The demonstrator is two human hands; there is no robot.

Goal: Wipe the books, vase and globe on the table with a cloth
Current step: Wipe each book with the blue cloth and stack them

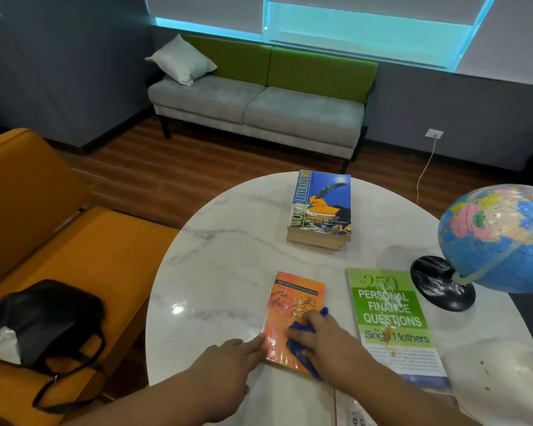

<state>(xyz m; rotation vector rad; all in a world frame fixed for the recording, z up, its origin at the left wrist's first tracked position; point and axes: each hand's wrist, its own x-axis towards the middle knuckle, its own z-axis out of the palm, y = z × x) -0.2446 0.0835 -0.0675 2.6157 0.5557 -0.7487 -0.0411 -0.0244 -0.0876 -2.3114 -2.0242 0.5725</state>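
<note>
An orange paperback (293, 305) lies near the front of the round marble table (216, 256). My right hand (323, 339) presses a blue cloth (302, 352) flat onto its cover. My left hand (228, 361) touches the book's left edge with straight fingertips. To the right lies a green finance book (391, 312) with a brownish smear on it. A blue literature book (323, 201) tops a small stack farther back. The globe (499, 238) stands at the right on a black base, smudged white. A white vase (499, 373) with dark specks shows at the lower right.
An orange armchair (43, 210) with a black bag (43, 318) stands left of the table. A grey and green sofa (259, 99) with a white pillow is against the far wall. A cable (425, 167) runs from a wall socket to the floor.
</note>
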